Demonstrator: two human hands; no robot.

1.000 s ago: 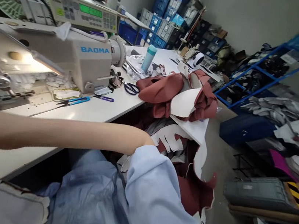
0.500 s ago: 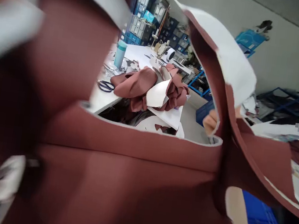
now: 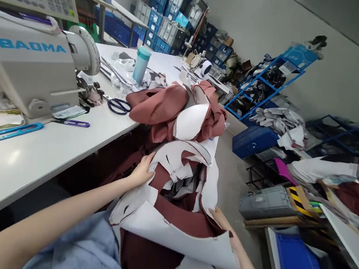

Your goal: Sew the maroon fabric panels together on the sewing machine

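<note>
A large maroon cover piece with white backing (image 3: 181, 237) lies over my lap, its edges folded and curled. My left hand (image 3: 142, 171) grips its upper left edge, thumb on the white side. At its right edge my right hand (image 3: 221, 220) holds the material, most of its fingers hidden behind the white flap. Beyond my hands, a heap of maroon pieces (image 3: 163, 105) rests at the end of the white table (image 3: 63, 154). Dark-handled scissors (image 3: 119, 106) lie left of the heap.
A sewing machine (image 3: 26, 59) stands at the left, with blue snips (image 3: 20, 130) and a purple tool (image 3: 72, 123) before it. A teal bottle (image 3: 141, 64) stands farther back. On the right are a grey crate (image 3: 266, 201), a blue bin (image 3: 254, 140) and a person's sleeve (image 3: 322, 165).
The maroon piece has come down from in front of the camera onto my lap, turned so its white backing shows. My hands have lowered with it, and the sewing machine is now visible.
</note>
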